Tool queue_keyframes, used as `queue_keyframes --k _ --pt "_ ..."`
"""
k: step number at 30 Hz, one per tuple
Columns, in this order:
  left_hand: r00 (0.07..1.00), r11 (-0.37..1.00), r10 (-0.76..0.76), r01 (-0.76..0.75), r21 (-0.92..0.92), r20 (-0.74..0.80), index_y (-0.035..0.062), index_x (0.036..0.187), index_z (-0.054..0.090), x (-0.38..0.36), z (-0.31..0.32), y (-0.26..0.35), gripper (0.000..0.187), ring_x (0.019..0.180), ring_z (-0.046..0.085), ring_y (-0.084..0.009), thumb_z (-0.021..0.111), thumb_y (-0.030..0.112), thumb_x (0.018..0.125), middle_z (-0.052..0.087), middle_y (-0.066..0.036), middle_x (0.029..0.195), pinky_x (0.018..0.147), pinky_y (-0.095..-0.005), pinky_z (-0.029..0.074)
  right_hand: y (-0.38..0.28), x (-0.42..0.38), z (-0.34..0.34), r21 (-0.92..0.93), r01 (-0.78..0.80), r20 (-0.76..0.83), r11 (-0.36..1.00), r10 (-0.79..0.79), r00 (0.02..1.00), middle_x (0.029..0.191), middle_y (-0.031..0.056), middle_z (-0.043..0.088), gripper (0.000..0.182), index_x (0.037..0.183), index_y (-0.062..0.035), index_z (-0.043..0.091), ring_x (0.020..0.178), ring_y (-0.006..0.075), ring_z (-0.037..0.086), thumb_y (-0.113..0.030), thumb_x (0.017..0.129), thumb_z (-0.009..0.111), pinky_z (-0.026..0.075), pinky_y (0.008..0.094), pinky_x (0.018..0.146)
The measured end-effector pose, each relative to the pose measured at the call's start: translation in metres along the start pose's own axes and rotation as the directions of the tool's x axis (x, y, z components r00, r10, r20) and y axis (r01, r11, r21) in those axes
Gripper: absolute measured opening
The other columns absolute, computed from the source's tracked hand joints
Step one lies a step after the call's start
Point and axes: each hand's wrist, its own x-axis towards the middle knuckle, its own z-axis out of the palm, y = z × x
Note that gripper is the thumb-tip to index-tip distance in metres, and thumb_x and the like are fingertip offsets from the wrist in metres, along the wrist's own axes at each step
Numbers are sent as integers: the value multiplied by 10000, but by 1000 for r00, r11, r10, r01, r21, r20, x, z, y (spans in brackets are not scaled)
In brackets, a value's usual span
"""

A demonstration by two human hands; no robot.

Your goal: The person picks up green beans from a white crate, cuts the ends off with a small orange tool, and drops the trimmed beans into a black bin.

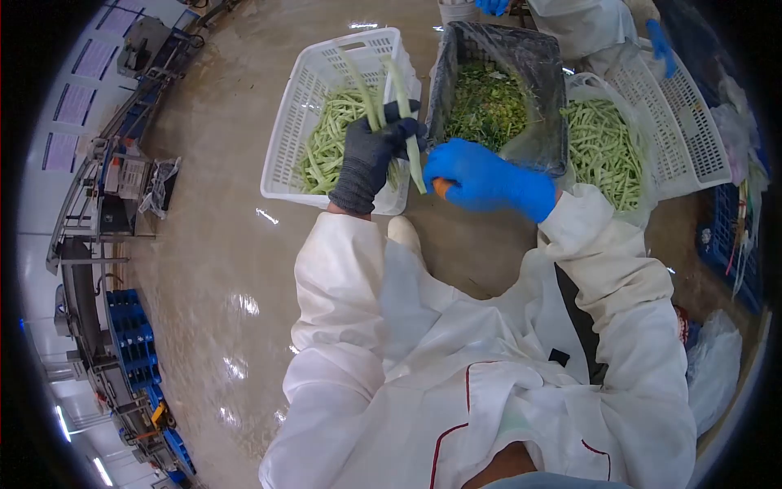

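Note:
My left hand (376, 153), in a dark knit glove, is closed around a few long green beans (401, 90) that stick up past the fingers. The lower tip of one bean points toward my right hand (489, 181). That hand wears a blue rubber glove and is closed on a small orange-handled tool (441, 187); its working end cannot be made out. Behind my left hand stands a white perforated basket (285, 122) partly filled with green beans (340, 118). A black crate (497, 37), lined with clear plastic, holds green trimmings (486, 102) beyond my right hand.
On the right, a clear plastic bag (639, 134) holds cut beans (601, 147), beside a white crate (680, 122). Another person in white, with a blue glove (661, 49), is at the top right. Metal equipment (122, 187) and blue pallets (130, 338) line the left of the wet floor (212, 269).

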Motion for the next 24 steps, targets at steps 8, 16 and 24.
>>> queue_keyframes --k 8,16,24 --pt "970 969 -143 97 228 195 -16 1125 668 -17 -8 12 346 729 641 -131 678 67 789 701 -83 901 675 -252 506 67 -27 -80 -4 -477 -762 879 306 571 905 182 671 271 1044 -103 707 862 353 652 -121 798 594 514 425 770" --pt "821 846 -77 354 398 -566 -53 1000 626 11 -113 -2 275 630 686 -222 603 204 905 700 -151 843 496 -300 521 125 -61 -77 -379 -767 -716 518 360 598 1128 195 635 464 1251 -130 616 979 332 638 -163 788 622 506 414 835" --pt "969 965 -178 137 223 174 -8 1101 636 1 -17 8 306 557 631 -131 655 163 847 718 -82 872 490 -237 483 56 -19 -56 18 -367 -324 930 353 878 1223 132 594 443 1309 -129 561 1036 269 613 -125 869 617 486 351 899"
